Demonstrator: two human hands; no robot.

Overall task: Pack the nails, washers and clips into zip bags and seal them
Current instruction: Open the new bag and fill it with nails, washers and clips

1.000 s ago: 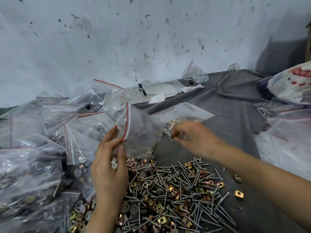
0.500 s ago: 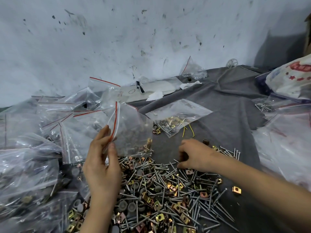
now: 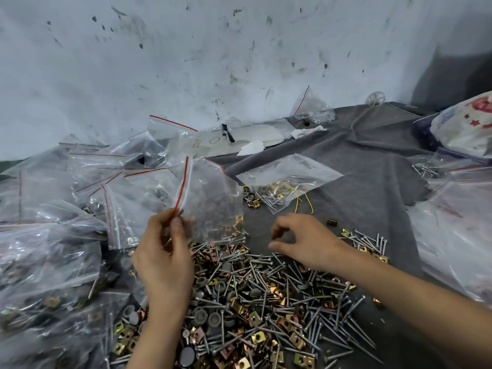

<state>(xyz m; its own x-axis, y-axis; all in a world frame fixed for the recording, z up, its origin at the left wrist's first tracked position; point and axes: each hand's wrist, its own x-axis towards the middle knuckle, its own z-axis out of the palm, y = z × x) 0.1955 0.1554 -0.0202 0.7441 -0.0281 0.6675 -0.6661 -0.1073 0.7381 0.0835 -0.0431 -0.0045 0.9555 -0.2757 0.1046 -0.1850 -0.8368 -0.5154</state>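
My left hand [image 3: 165,262] pinches the clear zip bag [image 3: 213,203] by its red stripe. My right hand [image 3: 308,241], at three o'clock, is loosely curled, empty.

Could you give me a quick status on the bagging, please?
Left hand pinches zip bag at its mouth, partly filled. Right hand empty, hovering over loose pile. Nothing blocking.

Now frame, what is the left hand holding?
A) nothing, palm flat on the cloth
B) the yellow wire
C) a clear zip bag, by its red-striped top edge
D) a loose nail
C: the left hand pinches the zip bag at its red-striped top edge. The bag hangs above the loose pile, with a few nails and clips in its bottom.
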